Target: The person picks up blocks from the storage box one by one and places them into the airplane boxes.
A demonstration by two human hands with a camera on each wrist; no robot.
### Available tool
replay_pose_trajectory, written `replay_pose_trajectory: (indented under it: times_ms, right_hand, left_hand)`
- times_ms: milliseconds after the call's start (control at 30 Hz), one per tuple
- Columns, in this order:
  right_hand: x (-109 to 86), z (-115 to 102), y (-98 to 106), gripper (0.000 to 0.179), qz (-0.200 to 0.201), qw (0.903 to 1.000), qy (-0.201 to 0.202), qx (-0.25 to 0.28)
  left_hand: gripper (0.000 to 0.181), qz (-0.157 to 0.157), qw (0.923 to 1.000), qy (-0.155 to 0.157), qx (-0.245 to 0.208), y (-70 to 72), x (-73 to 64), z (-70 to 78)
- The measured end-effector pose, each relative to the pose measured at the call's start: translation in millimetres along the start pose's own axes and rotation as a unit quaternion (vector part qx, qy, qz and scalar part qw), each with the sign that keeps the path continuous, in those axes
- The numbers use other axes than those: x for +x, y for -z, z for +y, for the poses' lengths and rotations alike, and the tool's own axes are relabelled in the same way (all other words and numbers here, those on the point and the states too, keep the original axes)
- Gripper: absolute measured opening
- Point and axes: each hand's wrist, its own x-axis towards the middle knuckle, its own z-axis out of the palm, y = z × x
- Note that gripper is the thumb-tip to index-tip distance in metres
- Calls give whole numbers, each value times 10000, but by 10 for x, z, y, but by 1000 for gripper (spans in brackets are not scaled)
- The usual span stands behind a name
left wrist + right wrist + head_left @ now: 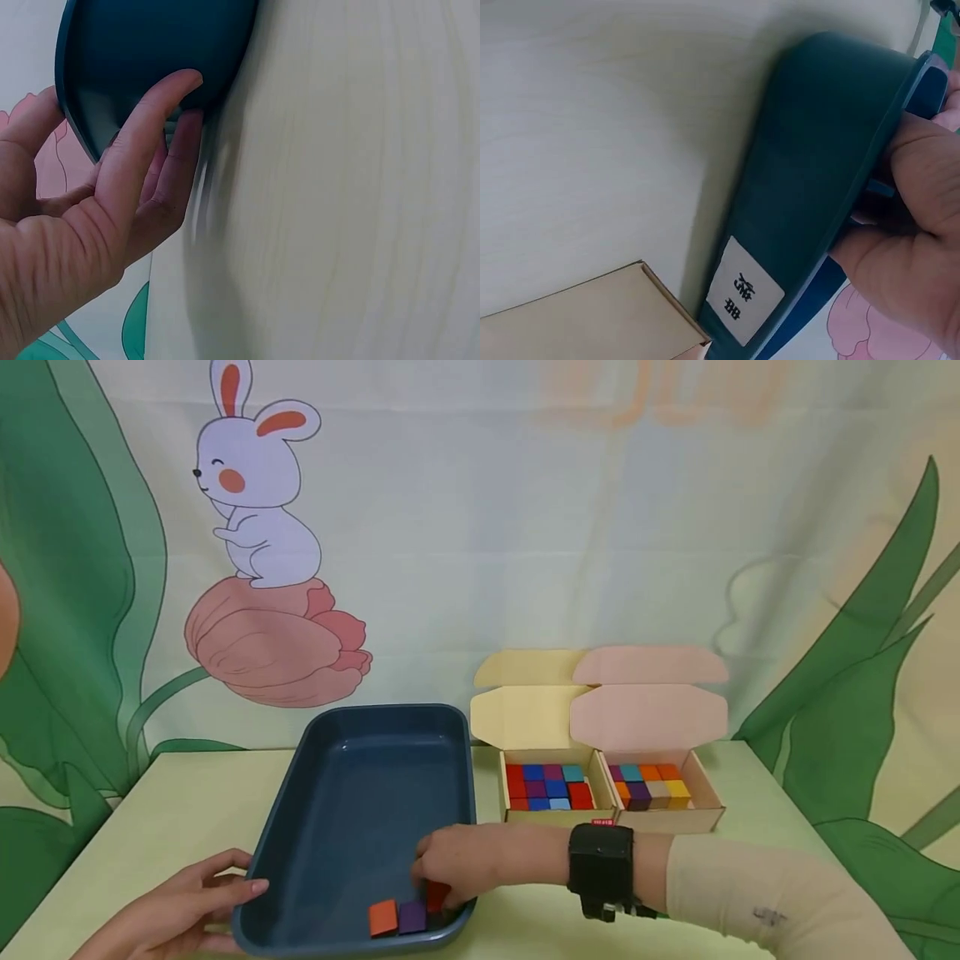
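A dark blue tray (375, 793) lies on the table, longer from front to back than across. My left hand (198, 906) holds its left edge near the front corner, thumb over the rim and the other fingers outside; the left wrist view also shows this hand (112, 180) at the tray wall. Inside the tray's near right corner, my right hand (461, 864) pinches a red block (437, 895), partly hidden by the fingers. To its left, a purple block (412, 917) and an orange block (383, 918) sit in a row. The right wrist view hides the blocks.
Right of the tray stand two open cardboard boxes, one yellow (522, 717) and one pink (648, 717), lids raised, with several coloured blocks inside. A white label (745, 292) is on the tray's outer right side. A printed cloth (450, 568) hangs behind the table.
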Motion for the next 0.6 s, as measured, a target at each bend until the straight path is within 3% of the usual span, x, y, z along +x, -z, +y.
replay_pose_trajectory:
  times_ms: [367,600]
  right_hand:
    - [-25,3,29,29,593,9981,41,146]
    - [-242,90,86,20,1467,9888,102,269]
  left_hand:
    - [17,131,9998,63,-143,40,-2,-22]
    - [17,95,9999,23,75,24,-15,-36]
